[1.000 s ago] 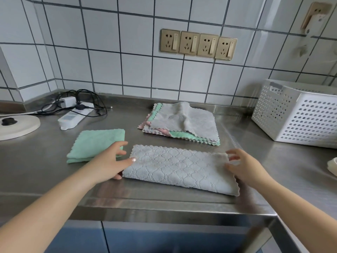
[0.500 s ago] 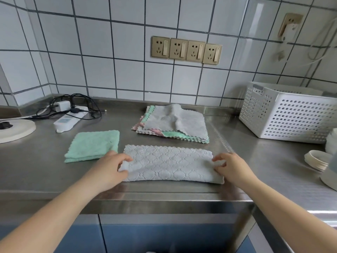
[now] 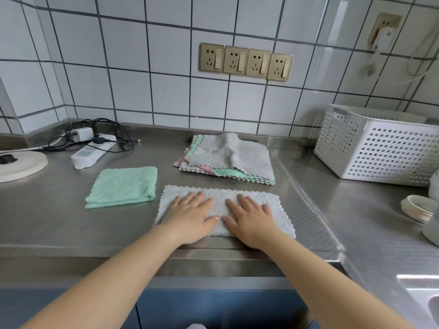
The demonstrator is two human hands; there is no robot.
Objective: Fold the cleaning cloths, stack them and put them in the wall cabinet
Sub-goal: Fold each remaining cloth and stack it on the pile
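A light grey cloth (image 3: 276, 205), folded into a long strip, lies near the front edge of the steel counter (image 3: 47, 224). My left hand (image 3: 190, 216) and my right hand (image 3: 250, 218) lie flat on it side by side, fingers straight, thumbs nearly touching at its middle. To its left sits a green cloth (image 3: 123, 186) folded into a square. Behind it is a loose pile of unfolded cloths (image 3: 228, 160), grey on top with green and pink edges showing. No wall cabinet is in view.
A white perforated basket (image 3: 384, 148) stands at the back right. A white power strip with black cables (image 3: 92, 150) and a round white appliance base (image 3: 21, 162) are at the back left. Small white dishes (image 3: 418, 208) sit at the right edge.
Both hands have moved from the two ends of the grey cloth to its middle and now press flat on it. The camera has shifted a little to the right.
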